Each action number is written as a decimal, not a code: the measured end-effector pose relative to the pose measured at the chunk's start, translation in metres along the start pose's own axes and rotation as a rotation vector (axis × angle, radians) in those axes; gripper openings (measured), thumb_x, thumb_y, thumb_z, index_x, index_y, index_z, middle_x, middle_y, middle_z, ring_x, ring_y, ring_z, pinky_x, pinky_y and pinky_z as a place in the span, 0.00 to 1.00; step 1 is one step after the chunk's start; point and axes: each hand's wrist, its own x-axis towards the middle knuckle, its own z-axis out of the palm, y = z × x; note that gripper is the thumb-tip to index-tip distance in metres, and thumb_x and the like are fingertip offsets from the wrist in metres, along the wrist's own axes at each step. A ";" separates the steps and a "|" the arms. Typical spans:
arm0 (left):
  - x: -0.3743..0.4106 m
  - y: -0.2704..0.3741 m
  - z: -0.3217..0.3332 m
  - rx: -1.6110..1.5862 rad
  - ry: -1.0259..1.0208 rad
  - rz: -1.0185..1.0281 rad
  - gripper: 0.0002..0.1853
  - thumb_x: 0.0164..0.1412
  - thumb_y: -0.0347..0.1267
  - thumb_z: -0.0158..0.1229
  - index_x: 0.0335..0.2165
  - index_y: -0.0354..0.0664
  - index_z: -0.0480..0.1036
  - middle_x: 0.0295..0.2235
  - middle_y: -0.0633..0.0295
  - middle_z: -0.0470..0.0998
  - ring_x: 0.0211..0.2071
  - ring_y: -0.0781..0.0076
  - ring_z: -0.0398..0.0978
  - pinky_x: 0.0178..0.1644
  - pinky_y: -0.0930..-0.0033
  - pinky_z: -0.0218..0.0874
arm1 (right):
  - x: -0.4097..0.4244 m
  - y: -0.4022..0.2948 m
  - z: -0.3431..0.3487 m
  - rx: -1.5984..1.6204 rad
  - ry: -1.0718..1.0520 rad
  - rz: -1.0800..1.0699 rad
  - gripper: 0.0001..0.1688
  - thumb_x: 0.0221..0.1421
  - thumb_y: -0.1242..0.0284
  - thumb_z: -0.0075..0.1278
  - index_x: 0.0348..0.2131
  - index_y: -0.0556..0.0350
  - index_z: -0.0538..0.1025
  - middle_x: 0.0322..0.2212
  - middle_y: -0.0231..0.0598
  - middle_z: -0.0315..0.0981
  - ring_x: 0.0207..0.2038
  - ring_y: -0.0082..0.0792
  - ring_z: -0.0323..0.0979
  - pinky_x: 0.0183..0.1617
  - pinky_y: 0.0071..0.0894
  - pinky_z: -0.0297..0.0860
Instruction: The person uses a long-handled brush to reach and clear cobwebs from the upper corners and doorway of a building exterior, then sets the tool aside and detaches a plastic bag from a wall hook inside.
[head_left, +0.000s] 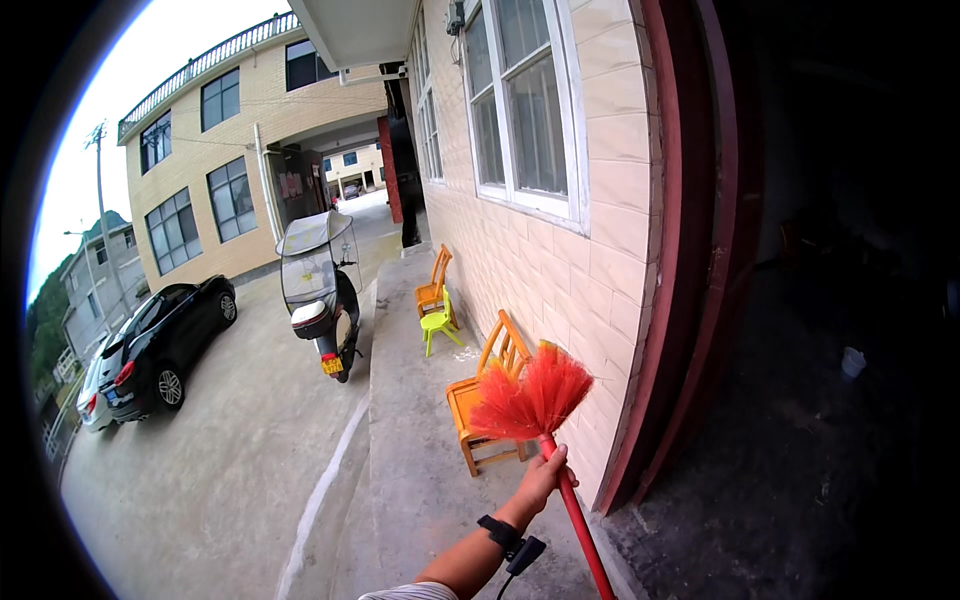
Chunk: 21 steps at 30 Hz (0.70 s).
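My left hand (546, 480) is closed around the red handle (581, 534) of a broom, just below its head. The broom is held bristles up, and its red plastic bristles (536, 394) fan out with some yellow-orange tips. Its handle runs down out of the bottom of the view. A black strap (501, 532) with a small black device (526, 555) and a cable sits on my left wrist. Behind the bristles, partly hidden by them, stands an orange wooden chair (465, 397) against the tiled wall. My right hand is out of view.
A lime-green small chair (435, 322) and another orange chair (435, 285) stand farther along the concrete walkway (412, 450). At my right is a dark doorway with a red frame (686, 262); a white cup-like container (853, 362) is inside. A canopied scooter (326, 315) and black car (165, 349) are parked left.
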 end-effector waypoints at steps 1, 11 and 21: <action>-0.010 -0.019 0.006 0.040 -0.016 -0.081 0.19 0.59 0.47 0.47 0.31 0.41 0.62 0.23 0.57 0.74 0.22 0.68 0.74 0.28 0.70 0.65 | 0.000 -0.001 -0.001 0.000 0.003 -0.004 0.12 0.45 0.67 0.54 0.28 0.58 0.73 0.17 0.33 0.68 0.20 0.26 0.65 0.24 0.30 0.63; -0.048 -0.031 0.038 0.089 -0.156 -0.146 0.18 0.62 0.43 0.43 0.34 0.37 0.66 0.29 0.56 0.77 0.32 0.72 0.73 0.42 0.71 0.62 | -0.005 -0.010 0.001 0.011 0.007 -0.015 0.10 0.44 0.69 0.53 0.26 0.58 0.72 0.15 0.33 0.68 0.19 0.27 0.66 0.23 0.31 0.62; -0.090 0.028 0.103 0.092 -0.263 0.176 0.17 0.62 0.41 0.44 0.33 0.36 0.64 0.25 0.60 0.75 0.29 0.75 0.73 0.38 0.74 0.63 | -0.007 -0.010 0.002 0.026 -0.012 -0.057 0.08 0.44 0.71 0.53 0.23 0.58 0.72 0.14 0.33 0.67 0.17 0.28 0.66 0.22 0.33 0.62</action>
